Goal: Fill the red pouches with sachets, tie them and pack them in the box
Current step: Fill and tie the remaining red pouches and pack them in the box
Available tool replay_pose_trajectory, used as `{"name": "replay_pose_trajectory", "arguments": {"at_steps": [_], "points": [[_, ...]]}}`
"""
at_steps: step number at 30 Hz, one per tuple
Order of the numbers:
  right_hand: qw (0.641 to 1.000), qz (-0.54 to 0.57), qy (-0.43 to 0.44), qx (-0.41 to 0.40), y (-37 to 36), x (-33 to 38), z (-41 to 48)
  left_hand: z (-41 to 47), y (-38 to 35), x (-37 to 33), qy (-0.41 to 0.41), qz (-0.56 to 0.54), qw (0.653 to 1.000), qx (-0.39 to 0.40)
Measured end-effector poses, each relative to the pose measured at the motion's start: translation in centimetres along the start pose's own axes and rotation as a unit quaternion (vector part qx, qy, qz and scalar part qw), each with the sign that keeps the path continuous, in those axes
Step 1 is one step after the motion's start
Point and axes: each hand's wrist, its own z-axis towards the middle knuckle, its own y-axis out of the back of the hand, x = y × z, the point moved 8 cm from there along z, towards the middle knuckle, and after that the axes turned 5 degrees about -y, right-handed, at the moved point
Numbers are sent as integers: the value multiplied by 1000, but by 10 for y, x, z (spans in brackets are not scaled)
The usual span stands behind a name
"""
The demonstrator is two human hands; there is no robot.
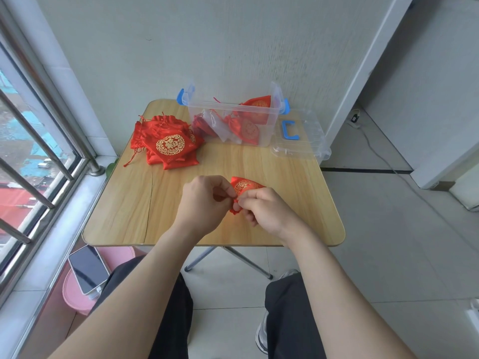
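Observation:
A red pouch point(245, 185) with a gold pattern lies on the wooden table point(129, 203) near its middle, its neck towards me. My left hand point(204, 200) and my right hand point(267, 211) both pinch the pouch's red drawstring at the neck, fingers curled close together. A pile of flat red pouches point(166, 143) lies at the back left. The clear plastic box point(233, 117) with blue latches stands at the back; inside it are filled red pouches point(255, 107) and whitish sachets point(220, 125).
The box's clear lid point(298, 136) with a blue handle lies right of the box, over the table's edge. A window with bars is on the left. A phone point(88, 268) rests on a pink stool at lower left. A cable runs across the floor on the right.

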Motion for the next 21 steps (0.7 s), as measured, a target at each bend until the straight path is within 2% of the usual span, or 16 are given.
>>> {"name": "replay_pose_trajectory", "arguments": {"at_steps": [4, 9, 13, 16, 21], "points": [[999, 44, -11, -13, 3, -2, 1, 1, -2, -4, -15, -20, 999, 32], [997, 49, -21, -54, 14, -7, 3, -5, -14, -9, -20, -114, 983, 145], [997, 44, -16, -63, 14, -5, 2, -1, -8, -5, -33, -32, 994, 99], [996, 46, -9, -75, 16, -1, 1, -2, -10, -6, -28, -21, 994, 104], [997, 35, -1, -69, 13, -1, 2, -1, -15, 5, 72, -33, 990, 116]]}}
